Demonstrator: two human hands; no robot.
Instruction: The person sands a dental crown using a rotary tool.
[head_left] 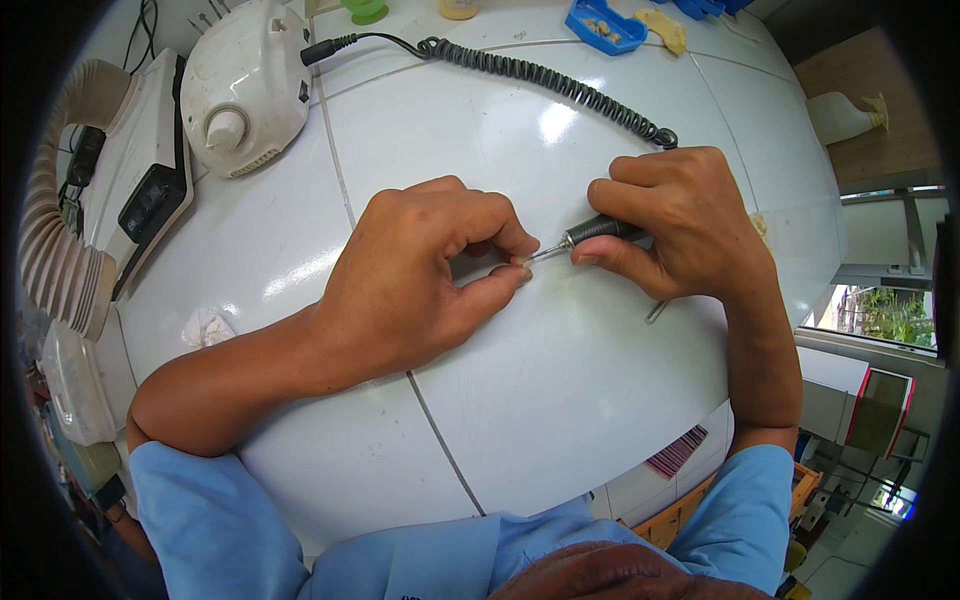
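My right hand is wrapped round a black rotary handpiece, whose slim metal bit points left toward my other hand. Between the thumb and fingertips of my left hand is a small pale piece, mostly covered by the fingers; its kind is too small to make out. The bit's tip meets or nearly touches this piece. From behind my right hand a black coiled cord runs back to a white control unit with a round knob.
A ribbed hose and a white device with a black panel stand at the left. A blue tray with small pale pieces lies at the back. Crumpled tissue rests near my left forearm. A thin metal rod lies below my right hand.
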